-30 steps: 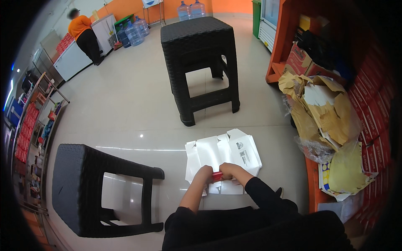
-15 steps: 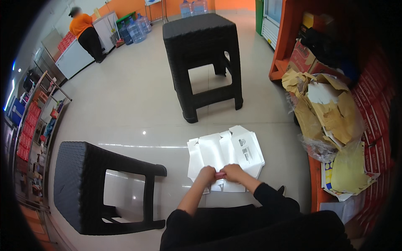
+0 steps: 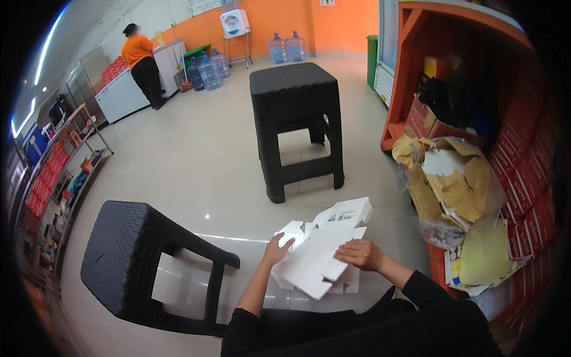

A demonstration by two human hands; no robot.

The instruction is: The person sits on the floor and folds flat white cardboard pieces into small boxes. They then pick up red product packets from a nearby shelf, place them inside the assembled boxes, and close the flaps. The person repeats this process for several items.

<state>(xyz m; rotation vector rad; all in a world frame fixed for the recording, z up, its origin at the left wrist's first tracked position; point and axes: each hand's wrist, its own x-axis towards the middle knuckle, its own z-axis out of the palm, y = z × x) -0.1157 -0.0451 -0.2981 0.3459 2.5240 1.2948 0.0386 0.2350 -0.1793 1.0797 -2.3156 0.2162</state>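
Pale floor tiles hold a black stool beyond our white cardboard and a second stool to its left. Our left hand, thumb apart, and straight-fingered right hand touch opposite sides, grip unclear to us; a second ago both were clenched close together.

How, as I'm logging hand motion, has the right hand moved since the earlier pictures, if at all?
Yes: judged against the upright black stool, the right hand has moved rightward, toward the orange shelf.
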